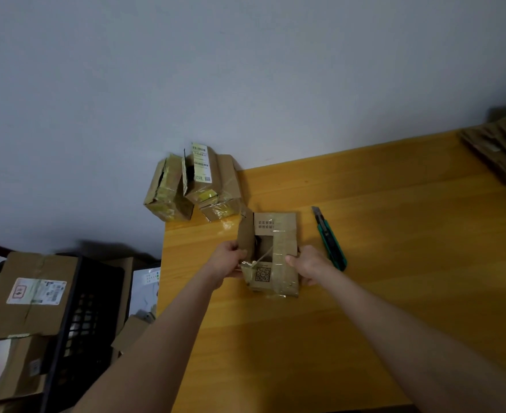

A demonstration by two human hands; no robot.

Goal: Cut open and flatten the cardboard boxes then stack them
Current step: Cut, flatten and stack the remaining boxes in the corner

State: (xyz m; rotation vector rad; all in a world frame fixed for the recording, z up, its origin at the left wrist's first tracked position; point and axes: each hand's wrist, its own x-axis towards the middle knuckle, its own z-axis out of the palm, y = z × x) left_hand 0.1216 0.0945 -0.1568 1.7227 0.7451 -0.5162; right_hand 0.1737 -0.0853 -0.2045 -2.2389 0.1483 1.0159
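A small brown cardboard box [278,234] with loose tape and a QR code stands on the wooden table [394,234], its top flaps spread apart. My left hand [230,260] grips its left flap and side. My right hand [308,263] holds its right side, thumb on the top flap. A green utility knife [329,238] lies on the table just right of the box. Three taped boxes [192,183] sit at the table's far left corner by the wall. Flattened cardboard [502,150] is stacked at the far right.
To the left of the table, lower down, stand a black plastic crate [82,323] and several cardboard boxes [28,293], one with a shipping label. A grey wall rises behind the table.
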